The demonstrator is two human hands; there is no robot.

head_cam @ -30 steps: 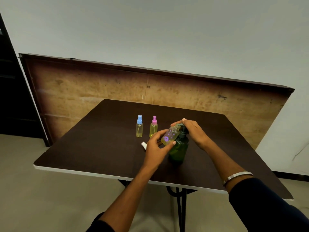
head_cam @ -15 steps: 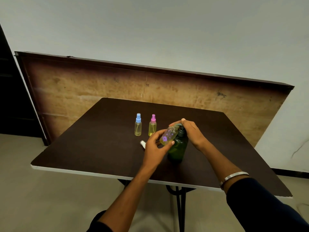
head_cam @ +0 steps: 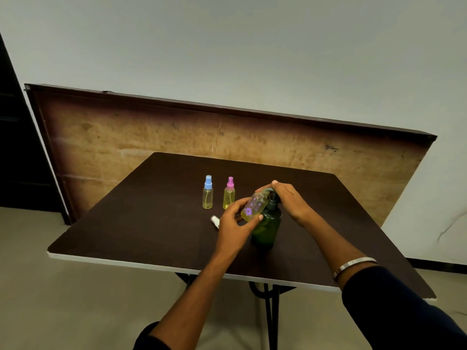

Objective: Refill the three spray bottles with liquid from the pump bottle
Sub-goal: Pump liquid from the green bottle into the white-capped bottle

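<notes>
Green pump bottle (head_cam: 268,224) stood mid-frame on the dark surface (head_cam: 141,221). Left hand (head_cam: 233,226) had its grip wrapped round a tilted, capless spray bottle (head_cam: 254,206), neck up at the spout. Right hand (head_cam: 288,198) pressed on the pump head. White cap (head_cam: 214,220) lay just left. Farther back stood the blue-capped bottle (head_cam: 207,193) and pink-capped bottle (head_cam: 229,193).

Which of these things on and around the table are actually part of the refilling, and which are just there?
In use:
flowered bottle
pump bottle
blue-capped bottle
pink-capped bottle
white cap
left hand
right hand

Just there:
leaning board
bangle
</notes>
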